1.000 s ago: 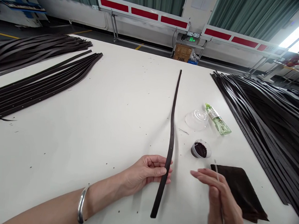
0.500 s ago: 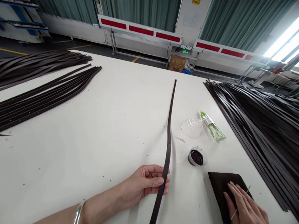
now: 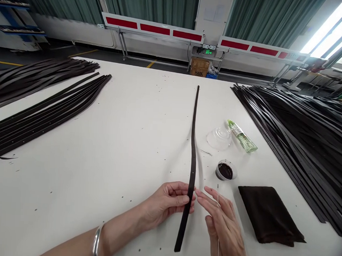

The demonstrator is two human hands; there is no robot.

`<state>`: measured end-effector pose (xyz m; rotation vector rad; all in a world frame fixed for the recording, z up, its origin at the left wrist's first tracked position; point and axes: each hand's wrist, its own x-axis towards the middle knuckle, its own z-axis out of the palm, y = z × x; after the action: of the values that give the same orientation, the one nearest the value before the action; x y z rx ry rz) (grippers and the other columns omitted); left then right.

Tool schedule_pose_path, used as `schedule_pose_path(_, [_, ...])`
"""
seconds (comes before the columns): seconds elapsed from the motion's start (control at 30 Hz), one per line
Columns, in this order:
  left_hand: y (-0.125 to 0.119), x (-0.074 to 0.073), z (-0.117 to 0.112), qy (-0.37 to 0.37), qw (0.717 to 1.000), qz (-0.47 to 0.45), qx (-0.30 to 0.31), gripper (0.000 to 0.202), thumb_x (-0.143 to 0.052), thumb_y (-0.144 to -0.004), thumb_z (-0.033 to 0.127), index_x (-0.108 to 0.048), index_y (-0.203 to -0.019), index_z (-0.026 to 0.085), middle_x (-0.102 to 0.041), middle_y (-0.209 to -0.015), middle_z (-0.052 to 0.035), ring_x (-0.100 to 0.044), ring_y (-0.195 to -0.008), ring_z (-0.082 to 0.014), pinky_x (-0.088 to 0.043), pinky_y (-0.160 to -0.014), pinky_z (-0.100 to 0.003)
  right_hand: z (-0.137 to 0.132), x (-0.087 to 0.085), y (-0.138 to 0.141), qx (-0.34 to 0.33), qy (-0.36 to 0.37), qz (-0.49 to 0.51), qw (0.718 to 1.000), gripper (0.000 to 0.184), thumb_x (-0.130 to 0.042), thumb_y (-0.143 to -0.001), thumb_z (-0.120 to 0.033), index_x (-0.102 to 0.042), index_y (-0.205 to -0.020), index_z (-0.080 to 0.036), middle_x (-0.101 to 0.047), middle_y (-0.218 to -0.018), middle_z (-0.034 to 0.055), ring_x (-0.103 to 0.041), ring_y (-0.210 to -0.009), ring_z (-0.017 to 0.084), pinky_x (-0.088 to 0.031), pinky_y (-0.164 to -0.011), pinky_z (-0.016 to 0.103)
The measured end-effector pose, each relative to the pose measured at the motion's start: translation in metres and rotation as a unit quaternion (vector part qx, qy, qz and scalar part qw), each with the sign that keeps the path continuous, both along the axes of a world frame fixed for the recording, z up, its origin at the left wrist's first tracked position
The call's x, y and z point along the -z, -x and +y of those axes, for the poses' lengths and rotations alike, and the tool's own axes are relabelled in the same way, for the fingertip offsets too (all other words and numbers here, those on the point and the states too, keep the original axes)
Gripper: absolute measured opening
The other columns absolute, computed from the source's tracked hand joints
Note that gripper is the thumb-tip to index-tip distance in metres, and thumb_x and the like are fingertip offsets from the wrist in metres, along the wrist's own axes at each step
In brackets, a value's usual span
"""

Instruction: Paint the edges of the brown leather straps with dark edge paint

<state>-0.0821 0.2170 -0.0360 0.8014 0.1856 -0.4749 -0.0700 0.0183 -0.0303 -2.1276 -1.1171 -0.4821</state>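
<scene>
Dark strap (image 3: pixel 193 152) is sitting left of the cup, pinched in one hand

The strap is running lengthwise past the left side of the small cup (image 3: pixel 234 172), with its far end lying beyond the cup and its near part apparently rising off the white table (image 3: pixel 115 152), judging by the shadow. The left hand (image 3: pixel 165 202), nearer the wearer than the cup and to its left, is pinching the strap closed between thumb on top and fingers underneath. The right hand (image 3: pixel 223 226), on the near side of the cup, is holding a thin stick (image 3: pixel 218 196) among loosely spread fingers, and its fingertips are sitting close to the strap's edge (whether they are touching it, I cannot tell).

Several risks are showing. The dark liquid (image 3: pixel 224 171) is standing uncovered in the cup, so a knock from the right hand could be spilling it. The stick's darkened tip is pointing toward the cup; with so light a hold, it could be slipping and marking the table. Only one hand is clearly supporting the strap, so a slackening pinch could be letting the raised part twist or drop
</scene>
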Motion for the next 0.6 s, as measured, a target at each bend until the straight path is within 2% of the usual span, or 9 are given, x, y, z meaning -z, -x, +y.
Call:
schedule_pose_path(0.27, [0.0,0.003,0.0,0.014,1.0,-0.007,0.0,0.022,-0.078,-0.077,0.016,-0.071,-0.098,0.013,-0.069,-0.09,-0.0066,-0.066,-0.08,-0.0159,-0.051,-0.085,-0.035,0.009,-0.002,-0.005,-0.007,0.012,-0.015,1.0,0.033,-0.035,-0.099,-0.01,-0.054,-0.125,-0.014,-0.065,-0.121,0.008,-0.05,-0.127,0.023,-0.039,-0.098,0.038])
schedule_pose_path(0.37, [0.001,0.001,0.0,0.008,1.0,0.007,-0.009,0.025,-0.079,-0.076,0.016,-0.071,-0.099,0.013,-0.069,-0.09,-0.0075,-0.065,-0.08,-0.0154,-0.053,-0.083,-0.034,0.0,-0.005,-0.005,0.019,0.005,-0.031,0.999,0.032,-0.034,-0.101,-0.017,-0.056,-0.124,-0.019,-0.066,-0.119,0.0066,-0.057,-0.119,0.023,-0.044,-0.094,0.037])
schedule_pose_path(0.4, [0.001,0.0,0.0,0.004,1.0,0.015,-0.012,0.025,-0.079,-0.076,0.016,-0.071,-0.099,0.013,-0.069,-0.09,-0.0072,-0.064,-0.08,-0.0151,-0.053,-0.083,-0.035,-0.009,-0.004,-0.006,0.05,0.001,-0.035,0.998,0.032,-0.034,-0.101,-0.019,-0.058,-0.123,-0.021,-0.066,-0.118,0.0065,-0.059,-0.116,0.023,-0.046,-0.091,0.037])
schedule_pose_path(0.47, [0.002,-0.002,0.001,-0.008,0.999,0.025,-0.017,0.025,-0.08,-0.074,0.017,-0.072,-0.097,0.013,-0.068,-0.089,-0.0064,-0.064,-0.08,-0.0149,-0.054,-0.084,-0.035,-0.035,0.004,-0.01,0.152,0.001,-0.037,0.988,0.031,-0.039,-0.1,-0.024,-0.059,-0.124,-0.024,-0.065,-0.119,0.0073,-0.061,-0.111,0.025,-0.048,-0.086,0.037])
schedule_pose_path(0.53, [0.002,-0.003,0.001,-0.019,0.999,0.029,-0.017,0.025,-0.081,-0.073,0.017,-0.072,-0.097,0.013,-0.068,-0.089,-0.0065,-0.064,-0.079,-0.015,-0.054,-0.084,-0.036,-0.07,0.019,-0.016,0.284,0.026,-0.06,0.957,0.034,-0.045,-0.098,-0.032,-0.059,-0.128,-0.024,-0.065,-0.12,0.0087,-0.063,-0.107,0.028,-0.049,-0.082,0.041])
schedule_pose_path(0.6, [0.001,-0.004,0.001,-0.024,0.999,0.028,-0.015,0.026,-0.081,-0.073,0.018,-0.072,-0.097,0.013,-0.068,-0.089,-0.007,-0.064,-0.079,-0.0153,-0.054,-0.084,-0.036,-0.106,0.038,-0.02,0.365,0.081,-0.096,0.922,0.043,-0.043,-0.098,-0.046,-0.057,-0.13,-0.023,-0.066,-0.119,0.0107,-0.065,-0.103,0.033,-0.049,-0.074,0.044])
